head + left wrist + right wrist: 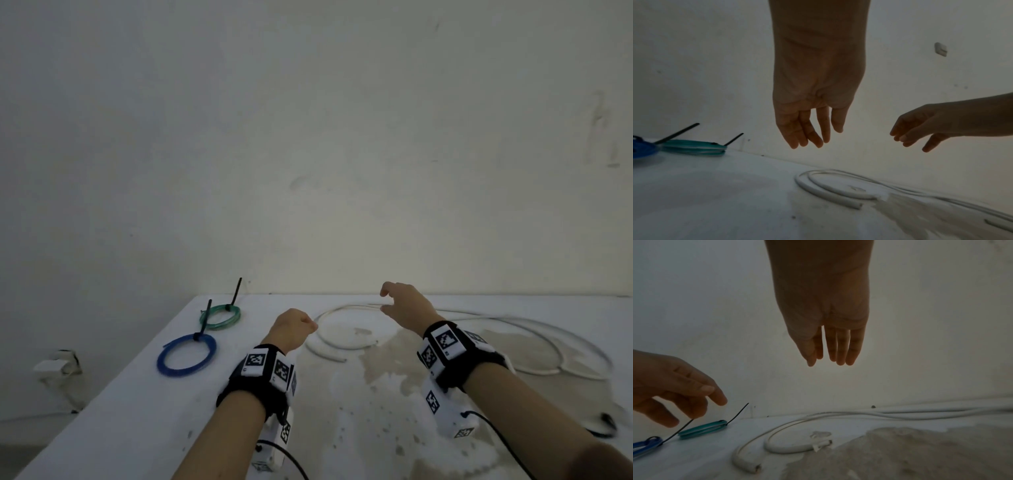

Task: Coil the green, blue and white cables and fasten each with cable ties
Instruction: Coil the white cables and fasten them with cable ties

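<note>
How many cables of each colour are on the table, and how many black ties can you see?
Green cable, coiled: 1
Blue cable, coiled: 1
White cable, still loose: 1
Black cable ties, one on the green coil and one on the blue coil: 2
Total: 5 things, 3 cables and 2 ties.

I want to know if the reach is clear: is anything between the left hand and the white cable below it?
No. In the left wrist view only air separates the left hand from the white cable on the table.

Black wristbands (pixel 260 383), checkered marker tags
</note>
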